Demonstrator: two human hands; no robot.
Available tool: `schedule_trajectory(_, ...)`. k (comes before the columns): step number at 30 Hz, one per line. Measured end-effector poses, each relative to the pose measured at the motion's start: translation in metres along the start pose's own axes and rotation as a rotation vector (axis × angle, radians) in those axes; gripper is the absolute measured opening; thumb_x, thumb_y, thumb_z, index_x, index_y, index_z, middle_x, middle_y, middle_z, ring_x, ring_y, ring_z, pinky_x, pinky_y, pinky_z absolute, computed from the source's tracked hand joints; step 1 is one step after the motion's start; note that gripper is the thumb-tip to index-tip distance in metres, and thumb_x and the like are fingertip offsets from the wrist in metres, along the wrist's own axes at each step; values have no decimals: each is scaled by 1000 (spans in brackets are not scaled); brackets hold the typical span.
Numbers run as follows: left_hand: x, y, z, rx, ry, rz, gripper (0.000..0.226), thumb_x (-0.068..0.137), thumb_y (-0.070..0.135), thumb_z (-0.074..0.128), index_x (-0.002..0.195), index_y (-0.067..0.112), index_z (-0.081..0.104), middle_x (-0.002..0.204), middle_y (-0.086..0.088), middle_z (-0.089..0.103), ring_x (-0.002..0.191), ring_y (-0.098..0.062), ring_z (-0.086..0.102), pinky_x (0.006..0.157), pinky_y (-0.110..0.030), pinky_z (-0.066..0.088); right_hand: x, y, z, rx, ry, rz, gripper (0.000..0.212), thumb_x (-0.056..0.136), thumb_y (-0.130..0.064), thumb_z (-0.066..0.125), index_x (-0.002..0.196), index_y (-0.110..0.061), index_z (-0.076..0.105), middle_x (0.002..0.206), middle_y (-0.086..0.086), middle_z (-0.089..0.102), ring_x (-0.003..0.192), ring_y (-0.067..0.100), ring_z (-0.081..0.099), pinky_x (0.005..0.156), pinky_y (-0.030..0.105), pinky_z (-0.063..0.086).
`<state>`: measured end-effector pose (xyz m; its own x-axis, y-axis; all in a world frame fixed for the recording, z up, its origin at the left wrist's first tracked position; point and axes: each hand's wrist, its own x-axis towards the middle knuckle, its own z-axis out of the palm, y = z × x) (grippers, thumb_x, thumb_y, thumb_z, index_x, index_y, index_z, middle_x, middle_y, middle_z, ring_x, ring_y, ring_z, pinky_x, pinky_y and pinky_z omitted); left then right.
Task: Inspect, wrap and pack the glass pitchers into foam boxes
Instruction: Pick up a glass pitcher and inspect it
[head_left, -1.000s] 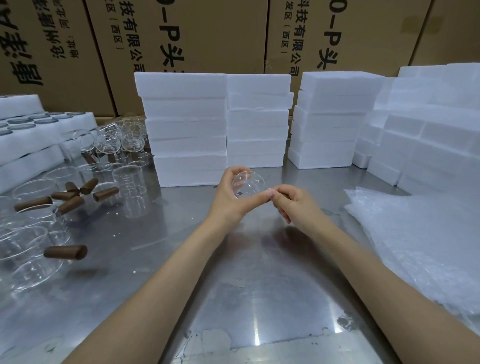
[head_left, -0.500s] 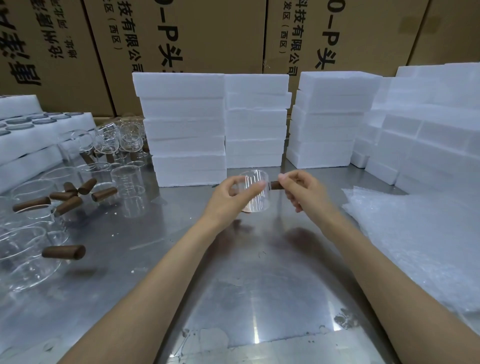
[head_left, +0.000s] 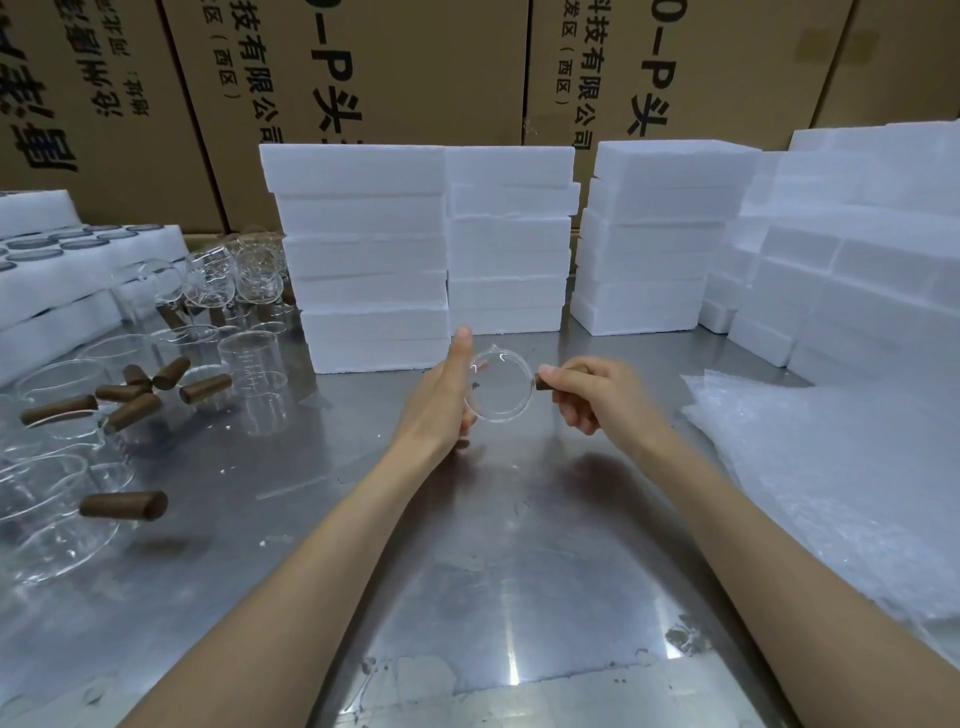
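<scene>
Fingers (head_left: 558, 375) of our right hand (head_left: 597, 397) curl round the brown handle (head_left: 543, 383) of a glass pitcher (head_left: 500, 385), while our left hand (head_left: 441, 400) cups its far side, thumb straight up. We hold the pitcher above the tabletop (head_left: 467, 571), its round mouth or base facing us. More pitchers (head_left: 104, 395) stand at our left, foam boxes (head_left: 363, 260) behind, bubble wrap (head_left: 831, 493) at right
</scene>
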<state>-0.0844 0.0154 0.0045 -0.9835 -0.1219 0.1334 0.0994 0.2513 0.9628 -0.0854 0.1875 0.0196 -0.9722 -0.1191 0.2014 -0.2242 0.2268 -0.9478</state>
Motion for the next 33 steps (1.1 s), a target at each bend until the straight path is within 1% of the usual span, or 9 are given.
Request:
schedule_trajectory(3, -3, 5, -2, 60, 133, 154, 52, 85, 73, 29, 88, 35, 65, 59, 14, 54, 61, -5, 52, 67, -31, 39, 0, 1, 1, 47, 12, 35, 28, 89, -24, 62, 71, -4, 58, 43, -3, 54, 34, 8, 40, 39, 17, 29)
schedule_trajectory(6, -10, 9, 1, 85, 160, 338, 40, 77, 65, 50, 103, 39, 64, 100, 17, 52, 89, 6, 53, 82, -22, 41, 1, 1, 1, 95, 42, 50, 28, 89, -29, 62, 75, -5, 63, 48, 1, 56, 36, 11, 40, 41, 18, 30)
schedule_trajectory(9, -16, 10, 9, 106, 101, 446, 51, 73, 52, 71, 118, 31, 57, 114, 20, 54, 109, 3, 52, 91, -15, 40, 0, 0, 1, 109, 26, 45, 29, 90, -33, 61, 75, -9, 63, 52, 2, 60, 40, 13, 43, 47, 22, 33)
schedule_trajectory(12, -18, 9, 16, 74, 170, 453, 53, 69, 50, 76, 114, 31, 56, 108, 23, 61, 105, 6, 56, 87, -14, 43, -2, -1, 2, 101, 6, 43, 29, 90, -33, 60, 73, -11, 63, 55, 2, 63, 41, 13, 45, 50, 24, 34)
schedule_trajectory(17, -18, 10, 20, -92, 295, 369, 32, 73, 36, 81, 96, 25, 62, 94, 18, 65, 93, -1, 60, 76, -13, 45, -4, -1, 8, 77, -33, 6, 25, 91, -30, 59, 72, -15, 64, 60, 2, 68, 39, 11, 48, 46, 20, 34)
schedule_trajectory(20, -16, 12, 18, -196, 289, 279, 23, 76, 37, 79, 90, 23, 68, 91, 16, 68, 92, -1, 63, 80, -17, 47, -4, 0, 11, 74, -27, 2, 24, 91, -30, 59, 75, -13, 66, 61, 2, 69, 38, 10, 48, 44, 17, 35)
schedule_trajectory(24, -15, 15, 13, -368, 229, 142, 17, 81, 38, 73, 86, 23, 75, 81, 19, 71, 77, 7, 62, 68, -8, 44, -2, -1, 8, 111, 2, 24, 24, 90, -28, 60, 74, -11, 67, 58, 3, 67, 39, 11, 48, 45, 19, 34)
schedule_trajectory(29, -15, 19, 5, -523, -5, -1, 13, 86, 29, 68, 93, 21, 75, 102, 10, 73, 113, -8, 61, 108, -32, 41, 1, 1, 0, 172, 55, 68, 23, 88, -29, 63, 72, -14, 67, 57, 3, 67, 41, 10, 49, 54, 25, 36)
schedule_trajectory(33, -13, 22, -2, -592, -185, 25, 20, 89, 17, 60, 107, 15, 68, 108, 6, 71, 120, -10, 57, 112, -31, 35, 4, 3, -8, 287, 63, 142, 22, 86, -31, 63, 69, -18, 67, 59, 1, 66, 41, 10, 48, 51, 21, 38)
